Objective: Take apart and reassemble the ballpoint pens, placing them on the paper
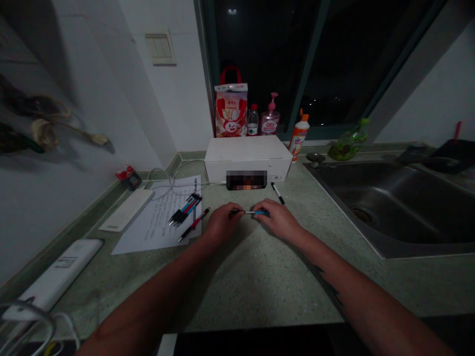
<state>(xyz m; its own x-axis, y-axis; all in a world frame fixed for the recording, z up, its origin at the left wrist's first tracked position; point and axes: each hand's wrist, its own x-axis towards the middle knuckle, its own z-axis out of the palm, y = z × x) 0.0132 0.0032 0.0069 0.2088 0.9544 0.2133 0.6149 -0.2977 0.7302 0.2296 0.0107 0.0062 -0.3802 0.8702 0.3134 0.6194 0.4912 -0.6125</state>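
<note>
Between my two hands a thin pen refill (250, 212) lies level, pale in its middle part. My left hand (225, 220) pinches a dark pen part at its left end. In the fingers of my right hand (276, 217) is a blue and black pen part (261, 213) at the right end. Left of my hands, several pens (185, 208) lie bunched on printed paper (156, 222), with a red and black pen (193, 225) apart from them. A white and black pen (277, 193) rests on the counter beyond my right hand.
Behind my hands, a phone (246, 181) leans against a white box (247, 153). A sink (371, 242) is at the right. Bottles and a red bag (230, 111) stand by the window. A power strip (63, 277) and cables lie at the left.
</note>
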